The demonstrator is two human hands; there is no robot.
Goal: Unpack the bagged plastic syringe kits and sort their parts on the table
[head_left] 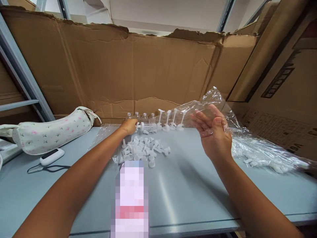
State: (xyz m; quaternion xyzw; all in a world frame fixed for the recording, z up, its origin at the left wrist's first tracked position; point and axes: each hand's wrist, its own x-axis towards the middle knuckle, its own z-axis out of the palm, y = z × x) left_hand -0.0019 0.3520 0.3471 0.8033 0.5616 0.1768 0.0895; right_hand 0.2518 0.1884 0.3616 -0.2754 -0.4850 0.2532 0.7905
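left grip (129, 126) beyond white pieces (141, 148); right grip (215, 132) against clear bag (244, 142).

The light is fairly bright and even, seemingly from above, with the wall (163, 13) the palest area and the box (284, 115) at right much dimmer. A long streak of glare crosses the table (193, 211); a soft shadow spreads below the right hand (215, 142). Sharp glints break up the bag (237, 127), and the white pieces (141, 148) nearly lose their detail to brightness. Wide-angle stretching slants the post (23, 66) near the left edge. Coarse blocks (a mosaic, not blur) hide the phone (131, 195).
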